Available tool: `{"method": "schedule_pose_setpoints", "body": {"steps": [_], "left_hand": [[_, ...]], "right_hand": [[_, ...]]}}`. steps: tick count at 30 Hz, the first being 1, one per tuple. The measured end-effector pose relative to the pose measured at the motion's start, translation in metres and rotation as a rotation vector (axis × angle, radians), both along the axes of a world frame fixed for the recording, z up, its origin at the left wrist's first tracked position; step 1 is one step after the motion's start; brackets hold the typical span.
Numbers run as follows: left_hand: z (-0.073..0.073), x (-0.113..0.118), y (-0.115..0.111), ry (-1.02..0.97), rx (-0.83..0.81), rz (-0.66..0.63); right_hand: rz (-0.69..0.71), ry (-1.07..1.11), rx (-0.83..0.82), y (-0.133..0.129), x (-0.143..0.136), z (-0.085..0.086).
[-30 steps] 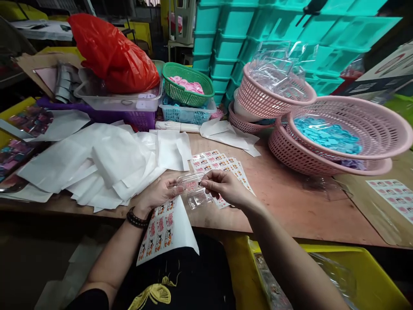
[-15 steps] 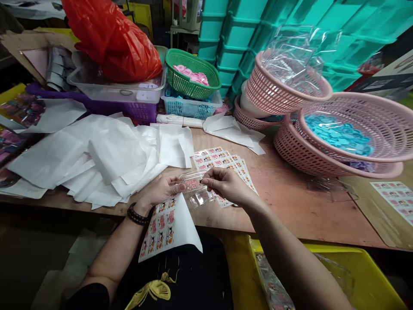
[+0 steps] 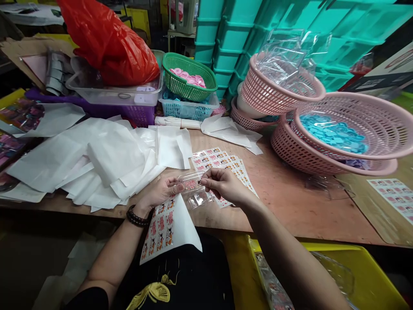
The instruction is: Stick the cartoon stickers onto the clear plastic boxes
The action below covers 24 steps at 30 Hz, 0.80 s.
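My left hand point(image 3: 164, 190) is closed, its thumb on the left end of a clear plastic case point(image 3: 200, 199) with an open, hinged shape. From beneath the same hand hangs a white sticker sheet point(image 3: 164, 228) with rows of pink and orange cartoon prints, its right edge curling up. A small sticker with pink lettering point(image 3: 191, 184) lies against the upper part of the case. My right hand point(image 3: 222, 184) pinches at the sticker's right end, thumb against forefinger; the fingertips hide exactly what they grip. More sticker sheets point(image 3: 232, 165) lie fanned out on the table just behind.
Crumpled white backing paper point(image 3: 112, 150) covers the table's left side. Pink baskets point(image 3: 383, 116) with blue pieces and clear cases stand at right. A green basket point(image 3: 167, 71), a red bag point(image 3: 112, 47) and teal bins point(image 3: 232, 56) are behind. A yellow crate point(image 3: 364, 267) sits below the front edge.
Both hands keep their hold on the case and sticker, almost unmoved. The view has shifted slightly, moving the background a little to the left.
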<state>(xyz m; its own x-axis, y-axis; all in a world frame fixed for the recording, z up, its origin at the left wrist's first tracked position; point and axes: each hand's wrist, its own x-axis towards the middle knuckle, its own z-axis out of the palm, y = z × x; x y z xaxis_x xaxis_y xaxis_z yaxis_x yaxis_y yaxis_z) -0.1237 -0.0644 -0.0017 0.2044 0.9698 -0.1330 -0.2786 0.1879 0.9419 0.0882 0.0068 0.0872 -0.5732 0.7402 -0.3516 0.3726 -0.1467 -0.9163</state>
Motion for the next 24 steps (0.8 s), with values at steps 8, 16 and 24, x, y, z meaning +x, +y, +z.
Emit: {"method": "schedule_pose_setpoints", "body": {"steps": [8,16,24], "left_hand": [[-0.002,-0.002,0.002,0.013,-0.057,-0.039],[-0.005,-0.001,0.0,0.068,-0.073,0.003],[-0.003,0.002,0.001,0.096,-0.01,0.018]], "right_hand": [[-0.005,0.045,-0.075,0.004,0.002,-0.008],[0.012,-0.211,0.191,-0.003,0.0,-0.002],[-0.006,-0.607,0.723,-0.014,-0.006,0.0]]}}
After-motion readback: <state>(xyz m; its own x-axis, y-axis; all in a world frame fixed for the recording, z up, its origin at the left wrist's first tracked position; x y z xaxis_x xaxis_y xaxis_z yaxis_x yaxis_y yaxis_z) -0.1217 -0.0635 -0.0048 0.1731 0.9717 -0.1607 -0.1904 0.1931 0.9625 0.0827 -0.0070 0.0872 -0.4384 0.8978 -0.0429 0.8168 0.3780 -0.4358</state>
